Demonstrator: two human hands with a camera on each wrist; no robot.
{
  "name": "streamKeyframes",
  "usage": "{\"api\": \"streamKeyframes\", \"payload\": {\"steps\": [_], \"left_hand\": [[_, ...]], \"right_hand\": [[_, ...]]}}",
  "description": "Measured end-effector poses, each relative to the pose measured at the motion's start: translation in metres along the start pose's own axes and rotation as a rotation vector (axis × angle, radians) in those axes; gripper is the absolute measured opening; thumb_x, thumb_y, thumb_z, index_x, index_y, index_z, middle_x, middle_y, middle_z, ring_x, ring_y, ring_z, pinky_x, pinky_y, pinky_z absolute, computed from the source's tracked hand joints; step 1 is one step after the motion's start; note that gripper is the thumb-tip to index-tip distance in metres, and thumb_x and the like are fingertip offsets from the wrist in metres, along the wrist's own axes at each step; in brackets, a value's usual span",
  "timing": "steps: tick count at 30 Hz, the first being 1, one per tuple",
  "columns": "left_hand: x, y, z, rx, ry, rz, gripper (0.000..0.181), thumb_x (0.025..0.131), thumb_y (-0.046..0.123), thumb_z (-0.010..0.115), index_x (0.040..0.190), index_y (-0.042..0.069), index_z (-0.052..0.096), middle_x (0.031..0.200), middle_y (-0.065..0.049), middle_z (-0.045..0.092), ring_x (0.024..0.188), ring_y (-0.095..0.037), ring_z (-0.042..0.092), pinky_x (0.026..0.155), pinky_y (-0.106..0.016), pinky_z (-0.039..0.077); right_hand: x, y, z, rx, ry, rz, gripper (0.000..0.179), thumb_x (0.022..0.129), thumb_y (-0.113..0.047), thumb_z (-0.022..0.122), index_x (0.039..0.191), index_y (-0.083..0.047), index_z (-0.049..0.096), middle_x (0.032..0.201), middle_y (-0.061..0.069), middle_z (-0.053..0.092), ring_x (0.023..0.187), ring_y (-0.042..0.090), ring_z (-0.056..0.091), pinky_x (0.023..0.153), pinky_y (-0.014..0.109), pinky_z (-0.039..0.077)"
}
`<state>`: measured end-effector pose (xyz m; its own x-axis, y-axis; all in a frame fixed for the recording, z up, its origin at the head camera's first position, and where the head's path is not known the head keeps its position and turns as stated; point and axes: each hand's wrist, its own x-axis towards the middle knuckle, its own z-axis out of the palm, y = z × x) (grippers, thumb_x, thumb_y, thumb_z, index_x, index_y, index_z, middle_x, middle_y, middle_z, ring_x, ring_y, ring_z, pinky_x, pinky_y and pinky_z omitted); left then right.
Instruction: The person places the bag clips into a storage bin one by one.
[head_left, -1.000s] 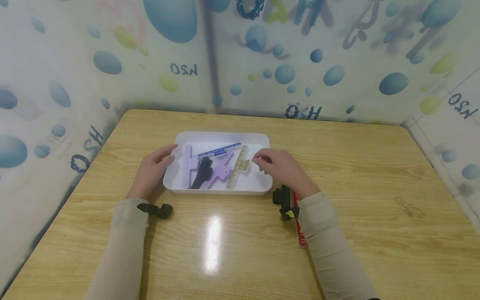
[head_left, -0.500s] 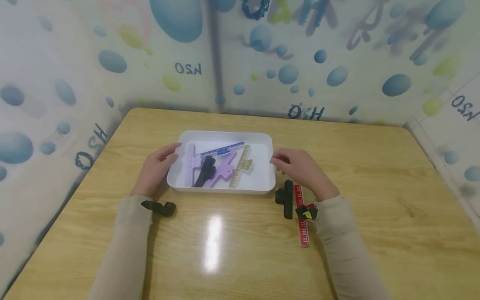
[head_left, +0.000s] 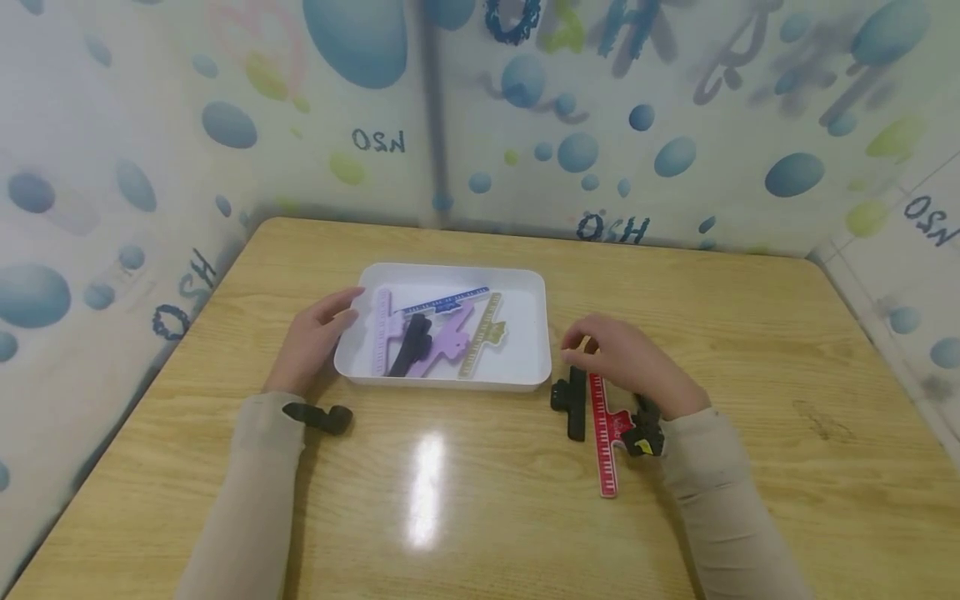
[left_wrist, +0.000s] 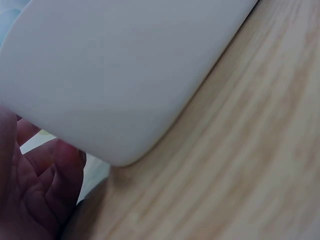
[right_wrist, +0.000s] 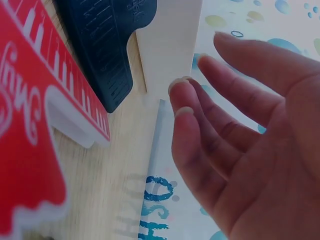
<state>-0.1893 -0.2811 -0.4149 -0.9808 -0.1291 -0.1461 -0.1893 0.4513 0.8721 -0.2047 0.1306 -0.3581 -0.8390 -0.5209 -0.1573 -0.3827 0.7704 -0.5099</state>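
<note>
My left hand (head_left: 311, 337) rests at the left end of a white tray (head_left: 517, 375), its fingertips at the rim. The left wrist view shows loosely bent fingers beside the tray wall (left_wrist: 125, 75). Inside the tray lie two purple ruler clips, one upright along the left (head_left: 382, 333) and one slanted (head_left: 448, 340), plus a blue clip (head_left: 450, 301), a black clip (head_left: 412, 343) and a gold clip (head_left: 483, 333). My right hand (head_left: 626, 358) hovers right of the tray with loosely bent fingers, holding nothing. Below it lie a black clip (head_left: 576, 404) and a red ruler clip (head_left: 604, 450).
The wooden table (head_left: 480, 517) meets a patterned wall (head_left: 480, 142) at its back edge. Black wrist straps with small devices sit at both cuffs, the left device (head_left: 337, 419) beside the left sleeve. The right one partly overlaps the red clip.
My right hand has withdrawn from over the tray, moving right and toward me, above the black and red clips. The left hand stays at the tray. The view has shifted slightly.
</note>
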Motion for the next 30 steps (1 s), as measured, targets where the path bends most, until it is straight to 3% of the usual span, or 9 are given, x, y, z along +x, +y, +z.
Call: {"api": "streamKeyframes", "payload": {"steps": [8,17,23,30], "left_hand": [[0.000,-0.002,-0.001,0.003,0.004,0.007,0.038,0.089,0.044,0.047,0.127,0.039,0.047,0.138,0.001,0.037,0.127,-0.018,0.029,0.101,-0.045,0.025],[-0.001,0.000,-0.001,0.004,0.001,0.021,0.037,0.090,0.044,0.047,0.126,0.039,0.047,0.138,0.000,0.037,0.127,-0.019,0.029,0.101,-0.045,0.025],[-0.001,0.000,-0.001,0.004,0.003,0.020,0.037,0.090,0.042,0.047,0.127,0.038,0.047,0.138,0.000,0.037,0.127,-0.018,0.029,0.101,-0.046,0.024],[-0.001,0.000,0.000,0.018,0.003,0.018,0.037,0.090,0.043,0.047,0.127,0.039,0.047,0.138,0.001,0.038,0.127,-0.018,0.028,0.102,-0.046,0.024]], "right_hand": [[0.004,0.003,0.010,0.000,-0.093,-0.040,0.024,0.082,-0.033,0.064,0.101,-0.019,0.062,0.095,-0.005,0.056,0.086,0.012,0.052,0.073,0.029,0.045],[0.003,-0.001,0.016,0.043,-0.209,-0.069,0.020,0.079,-0.031,0.067,0.096,-0.021,0.063,0.091,-0.003,0.052,0.079,0.013,0.049,0.069,0.028,0.043],[0.003,-0.003,0.016,0.061,-0.239,-0.082,0.007,0.081,-0.027,0.066,0.086,-0.023,0.064,0.089,-0.007,0.055,0.078,0.010,0.051,0.070,0.028,0.044],[0.001,0.001,0.016,0.040,-0.239,-0.075,0.009,0.088,-0.023,0.057,0.092,-0.022,0.065,0.091,-0.010,0.057,0.080,0.010,0.051,0.075,0.029,0.044]]}}
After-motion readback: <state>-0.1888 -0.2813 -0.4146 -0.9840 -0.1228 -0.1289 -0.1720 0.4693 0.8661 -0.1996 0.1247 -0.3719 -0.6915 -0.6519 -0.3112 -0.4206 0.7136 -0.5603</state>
